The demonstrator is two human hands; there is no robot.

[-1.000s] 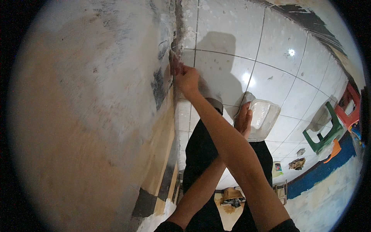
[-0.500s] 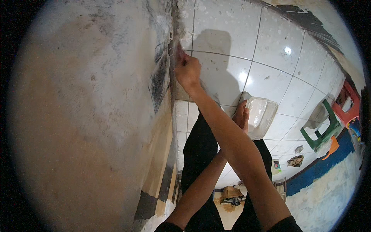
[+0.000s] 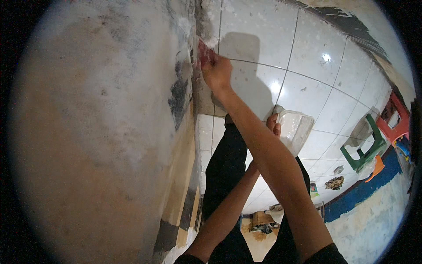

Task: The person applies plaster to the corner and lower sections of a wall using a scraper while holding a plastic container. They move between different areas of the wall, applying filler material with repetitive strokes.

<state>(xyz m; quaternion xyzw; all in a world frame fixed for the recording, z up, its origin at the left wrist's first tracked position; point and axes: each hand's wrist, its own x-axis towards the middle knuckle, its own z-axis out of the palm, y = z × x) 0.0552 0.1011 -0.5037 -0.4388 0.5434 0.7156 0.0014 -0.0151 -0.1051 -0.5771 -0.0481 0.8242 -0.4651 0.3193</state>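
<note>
My forearms cross, the right one over the left. At the foot of the plastered wall point(image 3: 105, 114), my right hand point(image 3: 219, 74) is closed on a reddish flat scraper point(image 3: 205, 53). The scraper's edge meets the wall's lower part, close to the tiled floor. Farther right, my left hand point(image 3: 273, 126) grips the left side of a clear rectangular plastic tub point(image 3: 304, 136), with its thumb and some fingers hidden. Whitish material coats the inside of the tub, which hangs above the floor.
Grey and black patches point(image 3: 178, 99) mark the wall's lower edge. White floor tiles point(image 3: 259, 26) carry pale splatters. To the right are a green plastic stool point(image 3: 373, 152), a red stool point(image 3: 398, 121) and an orange object point(image 3: 376, 169). A cardboard box point(image 3: 262, 218) lies behind my legs.
My right hand has shifted slightly up and right, and more of the reddish scraper shows against the wall. The tub has moved a little left in my left hand.
</note>
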